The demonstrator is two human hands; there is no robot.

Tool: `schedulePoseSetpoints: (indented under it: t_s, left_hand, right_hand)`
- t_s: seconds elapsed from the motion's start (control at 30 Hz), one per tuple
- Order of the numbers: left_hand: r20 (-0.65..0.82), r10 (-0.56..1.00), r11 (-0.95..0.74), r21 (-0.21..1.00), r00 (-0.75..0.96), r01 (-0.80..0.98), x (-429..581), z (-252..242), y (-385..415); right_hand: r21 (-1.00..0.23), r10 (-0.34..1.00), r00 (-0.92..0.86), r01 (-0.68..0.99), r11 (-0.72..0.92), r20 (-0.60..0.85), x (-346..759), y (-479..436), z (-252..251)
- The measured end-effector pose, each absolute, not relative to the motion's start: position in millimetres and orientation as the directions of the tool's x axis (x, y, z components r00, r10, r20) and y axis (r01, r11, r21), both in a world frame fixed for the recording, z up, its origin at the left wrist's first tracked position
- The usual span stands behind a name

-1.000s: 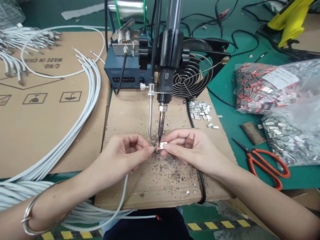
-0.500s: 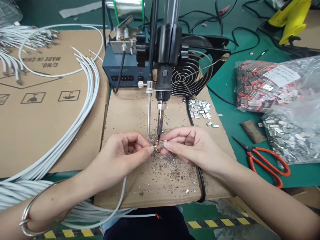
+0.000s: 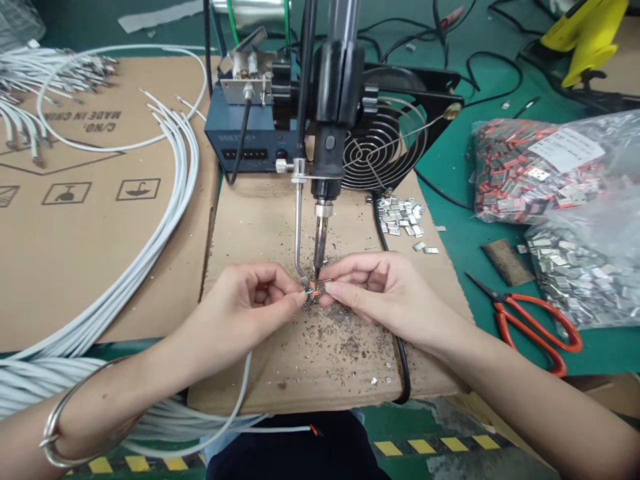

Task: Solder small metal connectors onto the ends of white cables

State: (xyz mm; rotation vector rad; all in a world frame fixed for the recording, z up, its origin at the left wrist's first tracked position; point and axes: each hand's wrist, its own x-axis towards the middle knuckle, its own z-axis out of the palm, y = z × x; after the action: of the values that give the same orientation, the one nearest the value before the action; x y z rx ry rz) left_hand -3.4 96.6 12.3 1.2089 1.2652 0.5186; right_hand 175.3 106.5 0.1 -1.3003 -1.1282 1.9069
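Note:
My left hand [image 3: 250, 307] pinches the end of a white cable [image 3: 239, 400] that runs down past my wrist. My right hand [image 3: 385, 290] pinches a small metal connector [image 3: 320, 287] with an orange-red part. Both meet right under the tip of the fixed soldering iron [image 3: 320, 250], beside the bent solder feed tube [image 3: 299, 233]. The two sets of fingertips almost touch on a cardboard pad [image 3: 280, 220] strewn with solder crumbs.
Blue soldering station [image 3: 245, 143] and black fan [image 3: 395, 143] stand behind. White cables [image 3: 165, 213] lie on cardboard at left. Loose metal shells [image 3: 400, 217], bags of parts [image 3: 550, 180] and orange scissors [image 3: 540, 327] lie at right. A black cord [image 3: 403, 373] crosses the pad.
The hands have barely shifted; the connector stays under the iron tip, pinched a little closer between the fingertips.

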Motion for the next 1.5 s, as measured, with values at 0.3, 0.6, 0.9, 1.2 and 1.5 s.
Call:
schedulePoseSetpoints:
  t_s: [0.3, 0.6, 0.9, 1.2, 1.5]
  left_hand:
    - [-0.421, 0.856, 0.335, 0.894, 0.300, 0.298, -2.1, 13.2, 95.1]
    - [-0.428, 0.846, 0.352, 0.896, 0.319, 0.269, -3.3, 12.5, 93.9]
    - [-0.425, 0.847, 0.358, 0.900, 0.319, 0.248, -2.6, 11.4, 93.4]
    - [-0.421, 0.849, 0.370, 0.905, 0.320, 0.210, -2.6, 11.1, 92.8]
    - [-0.430, 0.844, 0.369, 0.899, 0.322, 0.234, -4.0, 9.7, 94.0]
  right_hand:
    - [-0.888, 0.812, -0.401, 0.007, -0.460, -0.424, 176.3, 106.0, -1.9]
    - [-0.884, 0.813, -0.394, 0.000, -0.467, -0.430, 175.2, 104.0, -0.4]
    - [-0.891, 0.816, -0.407, -0.012, -0.454, -0.410, 177.0, 104.3, -2.4]
    - [-0.897, 0.819, -0.423, -0.032, -0.441, -0.388, 179.1, 104.3, -2.7]
    - [-0.887, 0.815, -0.404, -0.017, -0.461, -0.416, 176.7, 105.0, -2.2]
